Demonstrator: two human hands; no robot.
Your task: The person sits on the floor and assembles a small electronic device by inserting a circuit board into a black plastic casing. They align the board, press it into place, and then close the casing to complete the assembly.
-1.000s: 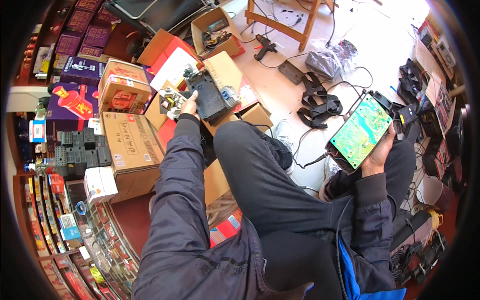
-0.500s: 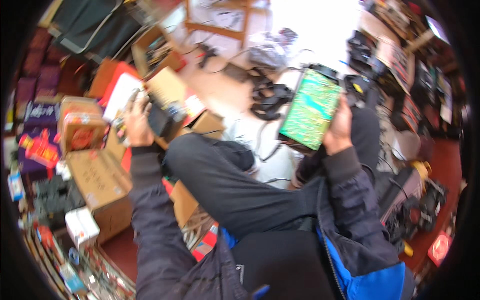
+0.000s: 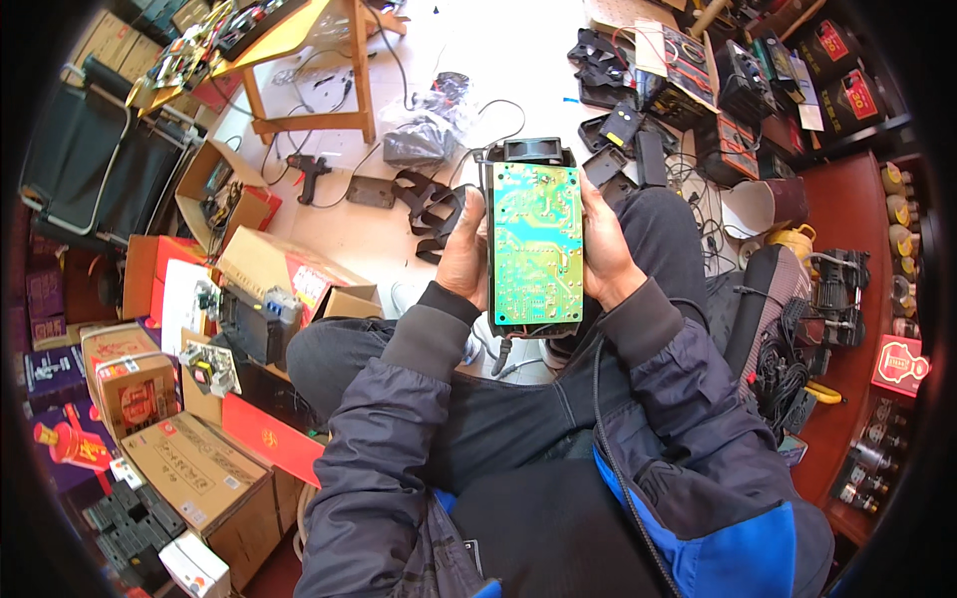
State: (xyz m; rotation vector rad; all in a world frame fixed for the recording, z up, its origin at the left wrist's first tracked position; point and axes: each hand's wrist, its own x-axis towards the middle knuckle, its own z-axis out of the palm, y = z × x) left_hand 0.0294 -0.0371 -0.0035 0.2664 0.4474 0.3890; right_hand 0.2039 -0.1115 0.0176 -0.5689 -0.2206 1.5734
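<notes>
An opened electronic unit is held up above my lap, its long green circuit board (image 3: 538,244) facing me with the solder side showing. A black fan (image 3: 533,149) sits at its far end, and a dark cord (image 3: 502,357) hangs from the near end. My left hand (image 3: 464,254) is closed on the left side of the unit, thumb along its edge. Against the right side, my right hand (image 3: 610,249) grips it too. The fingers of both hands are partly hidden behind the unit.
Cardboard boxes (image 3: 204,478) crowd the left, with a loose small circuit board (image 3: 211,369) among them. A gun-shaped tool (image 3: 309,177), black straps (image 3: 429,209) and a plastic bag (image 3: 424,135) lie on the floor ahead. Black cables (image 3: 783,374) lie at the right.
My left hand has left the boxes and now grips the unit's left side. The unit has moved left in view and straightened from its tilt. The head view has shifted.
</notes>
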